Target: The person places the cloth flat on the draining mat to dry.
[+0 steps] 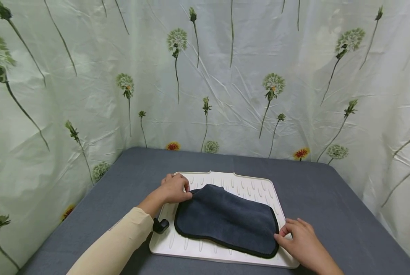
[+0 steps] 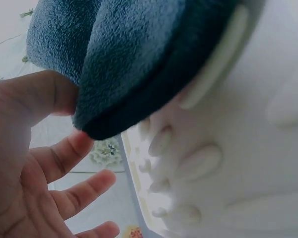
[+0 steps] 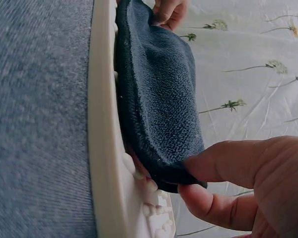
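Note:
A dark blue plush cloth (image 1: 225, 221) with black edging lies over a white ridged tray (image 1: 177, 244), bunched up a little along its far side. My left hand (image 1: 174, 189) pinches the cloth's far left corner between thumb and forefinger; in the left wrist view that corner is lifted over the ridges and the other fingers are spread. With thumb and forefinger my right hand (image 1: 299, 238) pinches the right edge of the cloth, close to the tray's right rim. The right wrist view has this edge of the cloth (image 3: 164, 99) raised at the fingertips.
Under the tray is a table with a grey-blue cover (image 1: 149, 162). A pale curtain (image 1: 225, 76) printed with dandelions hangs behind it and along the sides. A beige sleeve (image 1: 115, 240) covers the left forearm, and a small black device (image 1: 161, 226) sits at that wrist.

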Tool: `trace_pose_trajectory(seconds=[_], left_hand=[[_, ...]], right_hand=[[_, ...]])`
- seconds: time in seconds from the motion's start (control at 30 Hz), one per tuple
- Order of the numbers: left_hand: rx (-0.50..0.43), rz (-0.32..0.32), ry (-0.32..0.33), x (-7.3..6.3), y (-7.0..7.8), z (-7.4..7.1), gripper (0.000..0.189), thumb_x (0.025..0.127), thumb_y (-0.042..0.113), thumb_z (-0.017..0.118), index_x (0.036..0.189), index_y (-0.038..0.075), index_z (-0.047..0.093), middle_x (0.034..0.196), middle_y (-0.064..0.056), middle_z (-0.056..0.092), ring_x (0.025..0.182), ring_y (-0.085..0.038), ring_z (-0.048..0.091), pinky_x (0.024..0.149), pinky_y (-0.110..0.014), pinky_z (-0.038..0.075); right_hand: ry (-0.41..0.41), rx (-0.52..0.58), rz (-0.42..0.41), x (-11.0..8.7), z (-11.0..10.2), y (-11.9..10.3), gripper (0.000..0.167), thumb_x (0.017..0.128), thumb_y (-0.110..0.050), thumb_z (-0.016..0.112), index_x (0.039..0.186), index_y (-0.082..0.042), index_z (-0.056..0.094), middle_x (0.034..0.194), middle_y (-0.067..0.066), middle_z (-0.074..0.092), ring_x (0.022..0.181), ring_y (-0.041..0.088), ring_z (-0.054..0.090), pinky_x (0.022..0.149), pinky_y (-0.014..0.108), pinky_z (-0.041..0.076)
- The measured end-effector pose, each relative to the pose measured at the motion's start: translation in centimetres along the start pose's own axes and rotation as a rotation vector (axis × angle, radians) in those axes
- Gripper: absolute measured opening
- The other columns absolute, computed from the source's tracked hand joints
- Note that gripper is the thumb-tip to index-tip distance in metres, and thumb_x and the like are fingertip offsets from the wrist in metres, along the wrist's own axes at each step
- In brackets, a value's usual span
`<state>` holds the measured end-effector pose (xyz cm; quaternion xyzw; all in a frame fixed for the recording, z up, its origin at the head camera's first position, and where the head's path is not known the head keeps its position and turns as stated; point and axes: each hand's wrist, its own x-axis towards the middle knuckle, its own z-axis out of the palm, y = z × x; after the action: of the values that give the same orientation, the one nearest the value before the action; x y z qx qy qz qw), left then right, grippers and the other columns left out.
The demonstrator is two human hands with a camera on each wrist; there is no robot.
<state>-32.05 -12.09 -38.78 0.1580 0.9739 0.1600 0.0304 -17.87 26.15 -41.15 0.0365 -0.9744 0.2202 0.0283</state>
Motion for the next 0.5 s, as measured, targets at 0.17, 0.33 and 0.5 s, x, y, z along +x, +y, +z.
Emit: trace_pose_trajectory(seconds=[0.17,0.33,0.5], left_hand=[[-0.008,0.002,-0.023,-0.6,-0.2,-0.3,0.011,0.086,0.031,0.071,0.078,0.026,0.066,0.131,-0.005,0.062,0.121,-0.043,0.046,0.101,-0.064,0.036],[-0.035,0.006,-0.035,-1.1,-0.5,-0.8,0.016,0.091,0.035,0.070,0.079,0.025,0.065,0.127,-0.006,0.062,0.120,-0.044,0.046,0.101,-0.064,0.035],[-0.054,-0.009,-0.020,-0.8,-1.1,-0.7,0.020,0.096,0.040,0.068,0.085,0.023,0.067,0.129,-0.010,0.062,0.123,-0.046,0.046,0.100,-0.066,0.036]], right_hand=[[0.000,-0.011,0.002,-0.1,-0.6,0.2,0.020,0.090,-0.032,0.076,0.078,-0.020,0.066,0.127,0.030,0.067,0.133,0.062,0.044,0.111,0.067,0.029],[0.063,-0.035,-0.070,0.4,-1.4,0.2,0.017,0.088,-0.028,0.078,0.078,-0.021,0.067,0.118,0.026,0.070,0.125,0.055,0.056,0.107,0.065,0.031],[0.098,-0.075,-0.124,2.3,-2.4,0.1,0.013,0.089,-0.026,0.078,0.084,-0.017,0.069,0.107,0.011,0.074,0.113,0.045,0.064,0.099,0.065,0.038]])
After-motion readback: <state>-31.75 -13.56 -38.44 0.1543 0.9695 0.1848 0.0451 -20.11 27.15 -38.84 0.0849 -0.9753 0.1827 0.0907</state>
